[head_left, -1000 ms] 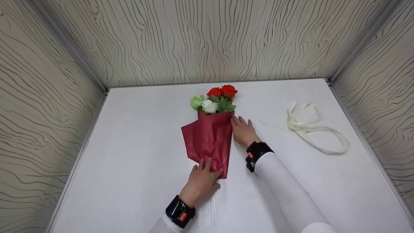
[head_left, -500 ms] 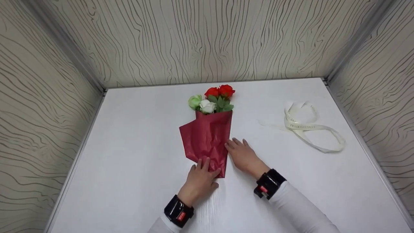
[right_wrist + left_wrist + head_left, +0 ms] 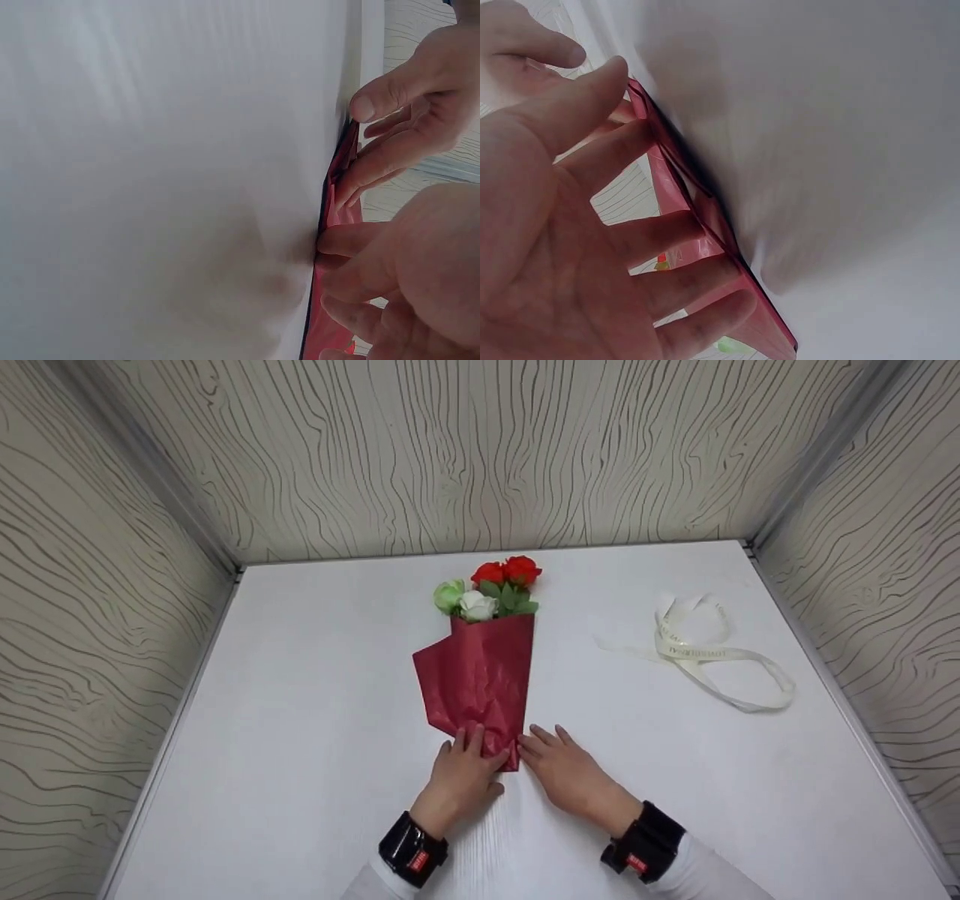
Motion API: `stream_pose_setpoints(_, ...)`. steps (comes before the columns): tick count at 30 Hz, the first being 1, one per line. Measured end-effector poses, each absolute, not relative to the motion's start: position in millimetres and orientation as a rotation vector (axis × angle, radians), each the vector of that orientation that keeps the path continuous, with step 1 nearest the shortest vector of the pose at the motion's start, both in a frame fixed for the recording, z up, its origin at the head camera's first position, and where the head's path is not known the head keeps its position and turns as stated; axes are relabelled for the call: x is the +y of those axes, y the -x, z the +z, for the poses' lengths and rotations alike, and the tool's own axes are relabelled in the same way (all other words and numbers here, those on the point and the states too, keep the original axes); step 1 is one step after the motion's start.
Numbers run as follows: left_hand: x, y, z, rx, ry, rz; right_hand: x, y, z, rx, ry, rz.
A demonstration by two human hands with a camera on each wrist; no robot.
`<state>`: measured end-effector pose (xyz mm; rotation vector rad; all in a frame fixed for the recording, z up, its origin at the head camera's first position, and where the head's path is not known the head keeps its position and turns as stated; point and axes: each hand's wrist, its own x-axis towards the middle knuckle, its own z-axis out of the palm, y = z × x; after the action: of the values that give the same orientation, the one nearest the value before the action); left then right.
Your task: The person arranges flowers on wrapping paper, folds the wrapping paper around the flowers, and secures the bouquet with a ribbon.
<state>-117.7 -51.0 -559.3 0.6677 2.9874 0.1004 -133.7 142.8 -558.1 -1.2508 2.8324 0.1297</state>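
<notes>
A bouquet wrapped in dark red paper (image 3: 480, 667) lies on the table, its blooms toward the back. Out of the top come red roses (image 3: 521, 571), a white rose (image 3: 478, 605), a pale green flower (image 3: 450, 595) and leaves. My left hand (image 3: 456, 784) presses the lower end of the wrap with fairly straight, spread fingers. Against the lower right edge of the paper rest the fingertips of my right hand (image 3: 571, 780). Both wrist views show the wrap's narrow end (image 3: 667, 180) low at the tabletop, with fingers laid along it. The stems are hidden inside.
A cream printed ribbon (image 3: 697, 653) lies in loose loops on the right part of the white table (image 3: 322, 690). Wood-patterned panels (image 3: 450, 457) stand at the back and both sides. Each wrist wears a black band (image 3: 414, 849).
My right hand has slid down along the wrap's right edge, from near the blooms to the lower end. My left hand has stayed in place on the paper.
</notes>
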Motion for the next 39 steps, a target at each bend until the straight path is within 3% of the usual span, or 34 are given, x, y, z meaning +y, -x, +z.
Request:
stream_pose_setpoints(20, -51, 116, -560, 3.039, -0.717, 0.132, 137, 141, -564, 2.937, 1.272, -0.024)
stream_pose_setpoints(39, -63, 119, -558, 2.993, -0.727, 0.401, 139, 127, -560, 2.941, 0.989, -0.257)
